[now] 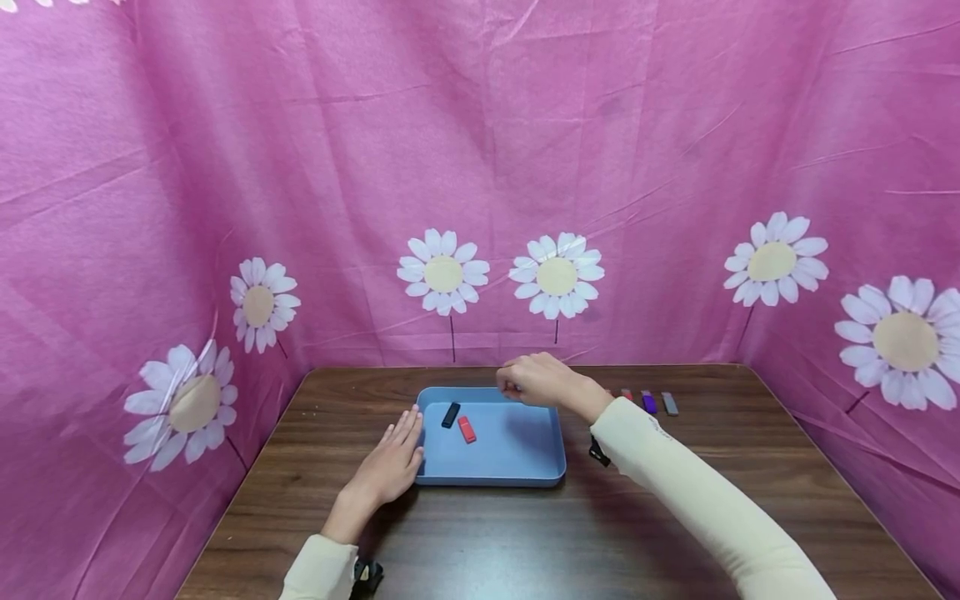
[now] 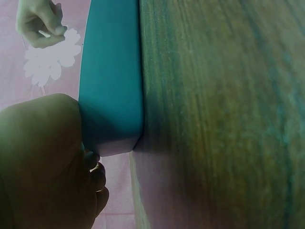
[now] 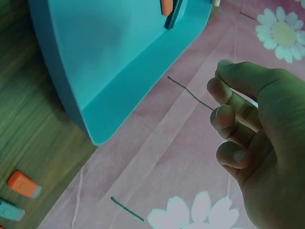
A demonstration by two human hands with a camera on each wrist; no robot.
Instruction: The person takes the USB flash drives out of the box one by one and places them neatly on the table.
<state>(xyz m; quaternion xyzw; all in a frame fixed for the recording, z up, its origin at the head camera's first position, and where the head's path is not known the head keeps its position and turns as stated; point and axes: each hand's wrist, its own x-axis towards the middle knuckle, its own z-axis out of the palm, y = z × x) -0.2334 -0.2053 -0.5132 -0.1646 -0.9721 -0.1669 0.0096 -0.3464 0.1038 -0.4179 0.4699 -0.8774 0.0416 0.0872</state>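
Observation:
A blue tray (image 1: 487,482) lies on the table, holding a black USB flash drive (image 1: 451,415) and a red USB flash drive (image 1: 467,430). My left hand (image 1: 390,462) rests against the tray's left side with its fingers extended. Above the tray's far edge hovers my right hand (image 1: 538,379), its fingers loosely bent; the right wrist view shows nothing between the fingertips (image 3: 224,114). To the right of the tray, a purple drive (image 1: 648,402), a grey drive (image 1: 670,404) and a red drive (image 1: 627,395) sit in a row, partly behind the right forearm.
The dark wooden table (image 1: 480,533) reaches back to a pink curtain (image 1: 480,150) printed with white daisies. Another red drive (image 1: 609,392) barely shows beside the right wrist. Black straps with small devices (image 1: 367,575) are worn at the wrists.

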